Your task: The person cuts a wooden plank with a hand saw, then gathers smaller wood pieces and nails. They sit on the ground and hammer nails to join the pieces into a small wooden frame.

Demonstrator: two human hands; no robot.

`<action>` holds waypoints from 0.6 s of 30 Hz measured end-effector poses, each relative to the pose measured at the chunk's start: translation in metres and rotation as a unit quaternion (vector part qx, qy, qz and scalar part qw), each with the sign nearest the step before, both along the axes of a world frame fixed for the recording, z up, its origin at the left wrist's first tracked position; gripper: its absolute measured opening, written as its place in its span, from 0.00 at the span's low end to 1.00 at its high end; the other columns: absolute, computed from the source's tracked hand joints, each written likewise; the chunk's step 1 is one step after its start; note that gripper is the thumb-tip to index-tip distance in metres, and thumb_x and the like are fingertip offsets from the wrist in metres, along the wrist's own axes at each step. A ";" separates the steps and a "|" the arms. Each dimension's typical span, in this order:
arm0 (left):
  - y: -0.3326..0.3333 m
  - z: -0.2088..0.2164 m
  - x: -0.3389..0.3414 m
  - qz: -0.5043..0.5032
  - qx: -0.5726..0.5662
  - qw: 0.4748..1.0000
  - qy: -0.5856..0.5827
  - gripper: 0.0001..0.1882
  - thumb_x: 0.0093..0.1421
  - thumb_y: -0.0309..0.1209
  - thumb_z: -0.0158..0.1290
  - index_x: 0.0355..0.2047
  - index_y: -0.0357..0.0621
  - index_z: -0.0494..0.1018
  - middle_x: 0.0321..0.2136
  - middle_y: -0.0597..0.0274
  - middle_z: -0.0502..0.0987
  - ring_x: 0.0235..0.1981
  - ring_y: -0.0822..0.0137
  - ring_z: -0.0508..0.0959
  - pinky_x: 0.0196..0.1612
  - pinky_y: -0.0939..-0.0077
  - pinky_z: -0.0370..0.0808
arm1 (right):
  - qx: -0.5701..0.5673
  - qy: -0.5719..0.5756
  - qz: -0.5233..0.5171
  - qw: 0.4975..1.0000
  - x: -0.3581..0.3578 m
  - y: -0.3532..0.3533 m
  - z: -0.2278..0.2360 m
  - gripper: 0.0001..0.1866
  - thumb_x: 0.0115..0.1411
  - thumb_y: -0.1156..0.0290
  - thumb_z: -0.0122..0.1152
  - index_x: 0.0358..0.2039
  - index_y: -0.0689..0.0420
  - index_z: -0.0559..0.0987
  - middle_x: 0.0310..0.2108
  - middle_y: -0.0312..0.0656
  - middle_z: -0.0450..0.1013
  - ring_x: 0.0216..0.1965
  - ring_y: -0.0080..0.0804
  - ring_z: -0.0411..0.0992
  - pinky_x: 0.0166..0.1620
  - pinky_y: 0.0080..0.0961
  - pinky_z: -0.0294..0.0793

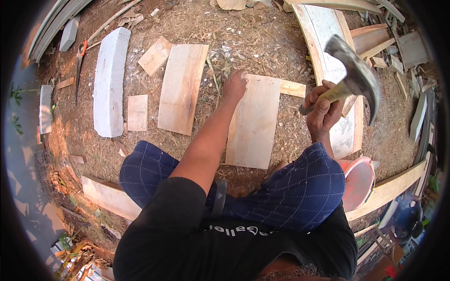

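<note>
In my raised right hand (pixel 323 112) is a claw hammer (pixel 360 79). My fingers wrap its yellowish handle, and the dark steel head tilts up and to the right. My left hand (pixel 235 85) is closed at the far left corner of a pale wooden board (pixel 253 124), its fingers curled over the edge. Whether a nail is between those fingers is too small to tell. This board lies in front of me between my knees. A narrow wood strip (pixel 293 88) sticks out from under its far right side.
Left of the board lie another wooden board (pixel 183 89), two small wood pieces (pixel 154 56) (pixel 138 113) and a long white block (pixel 110 84). A handsaw (pixel 79 68) rests farther left. At right are a long whitish-stained plank (pixel 335 70) and a reddish bucket (pixel 359 182) beside my knee.
</note>
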State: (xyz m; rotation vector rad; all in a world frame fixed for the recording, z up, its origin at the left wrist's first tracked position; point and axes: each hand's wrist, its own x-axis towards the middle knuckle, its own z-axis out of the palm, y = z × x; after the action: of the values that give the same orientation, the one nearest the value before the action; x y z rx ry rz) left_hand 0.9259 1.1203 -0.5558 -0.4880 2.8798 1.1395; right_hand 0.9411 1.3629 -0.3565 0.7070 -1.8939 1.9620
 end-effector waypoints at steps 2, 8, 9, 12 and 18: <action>0.003 0.004 -0.003 -0.002 0.012 1.000 -0.005 0.18 0.60 0.33 0.60 0.52 0.49 0.77 0.53 0.62 0.74 0.54 0.55 0.75 0.55 0.59 0.73 | -0.061 0.125 -0.001 0.990 -0.010 -0.004 -0.029 0.22 0.73 0.54 0.48 0.56 0.60 0.66 0.24 0.38 0.66 0.21 0.26 0.65 0.25 0.23 0.67; 0.007 0.001 -0.028 -0.012 0.005 1.000 0.027 0.19 0.61 0.32 0.59 0.53 0.51 0.77 0.55 0.62 0.74 0.53 0.54 0.76 0.55 0.58 0.73 | 0.470 -0.176 -0.044 0.864 -0.011 0.019 -0.112 0.19 0.71 0.56 0.52 0.52 0.58 0.70 0.31 0.61 0.75 0.30 0.64 0.74 0.32 0.47 0.74; -0.003 0.001 -0.023 0.011 0.002 1.000 0.019 0.19 0.61 0.32 0.59 0.53 0.52 0.77 0.55 0.62 0.75 0.53 0.54 0.76 0.55 0.58 0.73 | 0.413 -0.170 -0.036 0.894 -0.014 0.006 -0.077 0.18 0.71 0.56 0.52 0.51 0.57 0.71 0.31 0.60 0.76 0.31 0.66 0.74 0.33 0.50 0.73; -0.006 -0.006 -0.008 0.005 -0.004 1.000 -0.011 0.18 0.62 0.31 0.58 0.53 0.53 0.78 0.55 0.61 0.75 0.53 0.53 0.77 0.55 0.58 0.73 | 0.166 -0.036 -0.024 0.985 -0.008 0.008 -0.010 0.18 0.73 0.53 0.49 0.51 0.54 0.71 0.24 0.45 0.71 0.23 0.40 0.70 0.26 0.34 0.70; 0.007 -0.008 -0.022 -0.005 0.029 0.999 -0.021 0.15 0.64 0.31 0.55 0.51 0.55 0.79 0.53 0.60 0.77 0.53 0.52 0.77 0.54 0.56 0.73 | 0.455 -0.021 -0.019 0.890 0.004 0.059 -0.137 0.15 0.70 0.60 0.52 0.50 0.55 0.67 0.29 0.60 0.75 0.27 0.60 0.75 0.34 0.48 0.77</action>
State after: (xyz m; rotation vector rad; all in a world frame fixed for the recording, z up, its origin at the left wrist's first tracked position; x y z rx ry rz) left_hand 0.9038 1.1278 -0.5636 -0.4898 2.8027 1.1932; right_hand 0.9454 1.4221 -0.4930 0.8235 -2.8096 0.9601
